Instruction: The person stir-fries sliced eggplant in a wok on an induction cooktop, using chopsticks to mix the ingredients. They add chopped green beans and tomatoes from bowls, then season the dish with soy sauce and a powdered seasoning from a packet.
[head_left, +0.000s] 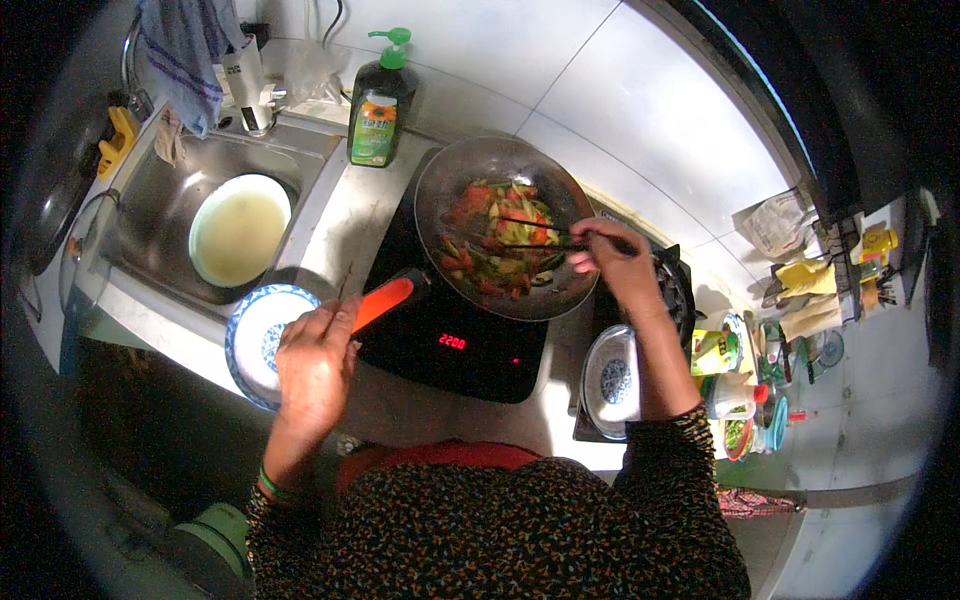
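My left hand (321, 358) grips the orange handle (384, 304) of a dark wok (450, 161) on a black induction cooktop (420, 367). In the wok lie cut vegetables (517, 225), green and red pieces mixed together. My right hand (613, 255) holds a pair of dark chopsticks (536, 223), spread apart, over the wok's right side. Their tips are among the vegetables. Below my right forearm a blue-patterned plate (616, 382) is partly hidden. Beside and under my left hand is a white plate with a blue rim (255, 367).
A steel sink (154, 217) at the left holds a white bowl of cloudy liquid (241, 232). Behind the cooktop stands a green-topped pump bottle (379, 112). A gas burner (671, 281) lies right of the wok. Jars, bowls and a yellow-green packet (711, 351) crowd the right counter.
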